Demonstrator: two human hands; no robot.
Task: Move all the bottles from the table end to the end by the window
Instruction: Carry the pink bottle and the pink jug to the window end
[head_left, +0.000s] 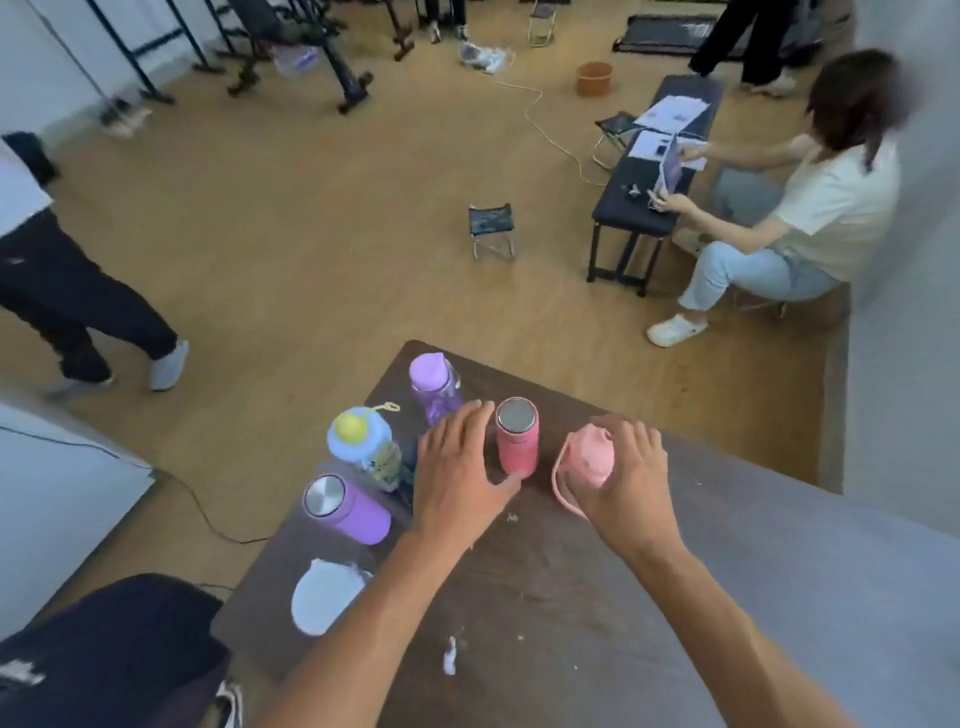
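The pink bottle (589, 454) near the desk's (571, 597) far edge is wrapped by the right hand (631, 480); the left hand (460, 462), fingers spread, is beside the red bottle (517, 441), probably rigid and smooth, best gripped mid-body.

A gym-like activity room: weight benches and exercise frames (291, 47) stand on the bare wooden floor (311, 218), a mat (670, 31) lies at the far wall, with folding stools (491, 228) and a padded dark bench (660, 156) carrying papers.
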